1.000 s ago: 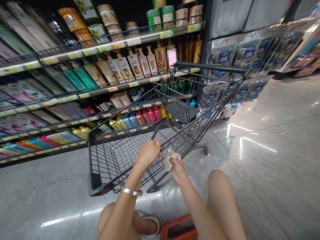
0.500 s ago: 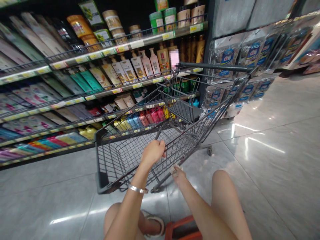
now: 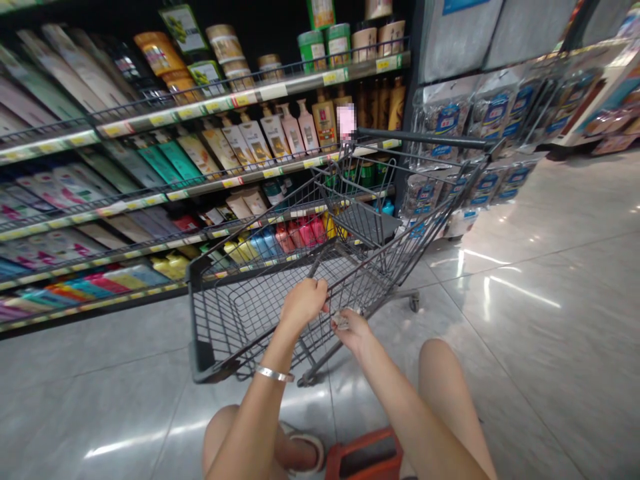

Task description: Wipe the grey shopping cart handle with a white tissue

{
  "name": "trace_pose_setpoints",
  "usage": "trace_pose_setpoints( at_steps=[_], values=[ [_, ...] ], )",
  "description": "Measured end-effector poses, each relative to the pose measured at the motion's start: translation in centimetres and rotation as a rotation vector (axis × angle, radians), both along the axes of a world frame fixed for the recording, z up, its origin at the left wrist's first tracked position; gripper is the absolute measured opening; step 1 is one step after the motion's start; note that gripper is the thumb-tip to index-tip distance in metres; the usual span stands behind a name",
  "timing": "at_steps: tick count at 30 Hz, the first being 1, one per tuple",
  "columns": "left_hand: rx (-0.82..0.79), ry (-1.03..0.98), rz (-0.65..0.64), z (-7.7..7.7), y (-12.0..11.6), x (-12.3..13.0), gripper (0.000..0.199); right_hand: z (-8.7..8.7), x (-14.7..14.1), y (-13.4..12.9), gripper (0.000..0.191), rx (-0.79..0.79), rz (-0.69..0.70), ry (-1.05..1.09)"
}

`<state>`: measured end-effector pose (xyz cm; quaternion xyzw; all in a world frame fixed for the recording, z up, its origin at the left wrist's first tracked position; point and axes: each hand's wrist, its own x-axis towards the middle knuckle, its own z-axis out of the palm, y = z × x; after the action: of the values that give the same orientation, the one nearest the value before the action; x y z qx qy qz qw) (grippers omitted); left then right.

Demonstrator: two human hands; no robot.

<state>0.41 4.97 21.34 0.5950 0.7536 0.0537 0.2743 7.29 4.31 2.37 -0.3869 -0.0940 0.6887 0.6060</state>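
Note:
A dark grey wire shopping cart [image 3: 300, 300] stands sideways in front of me, its basket showing bare wire mesh. My left hand [image 3: 304, 303], with a silver bracelet at the wrist, is closed round the near top rail of the basket. Just right of it and a little lower, my right hand [image 3: 353, 328] pinches a small crumpled greyish cloth [image 3: 341, 321] close against the wire side. A pink, blurred tag [image 3: 345, 122] stands at the cart's handle end.
Shelves of bottles and jars [image 3: 265, 133] run behind the cart. Packaged goods [image 3: 445, 120] hang at the right. Below me are my knees, a sandal and a red-orange stool [image 3: 340, 463] on the grey tiled floor [image 3: 525, 333].
My right hand has moved up and slightly left with the cloth, nearer my left hand. My left hand keeps its hold on the rail. The view has shifted slightly.

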Motion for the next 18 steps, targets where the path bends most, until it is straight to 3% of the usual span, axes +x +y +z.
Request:
trace_pose_setpoints(
  at_steps=[5, 8, 10, 13, 18],
  values=[
    [0.001, 0.004, 0.001, 0.2, 0.0, 0.1, 0.043, 5.5, 2.6, 0.6, 0.016, -0.055, 0.089, 0.089],
    [-0.004, 0.007, -0.001, 0.3, 0.0, 0.2, 0.044, 8.8, 4.0, 0.7, 0.021, 0.000, 0.072, 0.130],
    [-0.004, 0.007, -0.004, 0.3, -0.1, 0.2, 0.044, 10.0, 4.4, 0.4, 0.021, 0.031, 0.037, 0.084],
    [0.002, 0.009, -0.014, 0.3, -0.2, 0.3, 0.046, 9.7, 4.1, -0.5, 0.022, 0.081, -0.099, -0.130],
    [0.005, 0.023, -0.023, 0.2, -0.4, 0.3, 0.049, 7.2, 3.1, -1.8, 0.026, 0.136, -0.388, -0.719]
  ],
)
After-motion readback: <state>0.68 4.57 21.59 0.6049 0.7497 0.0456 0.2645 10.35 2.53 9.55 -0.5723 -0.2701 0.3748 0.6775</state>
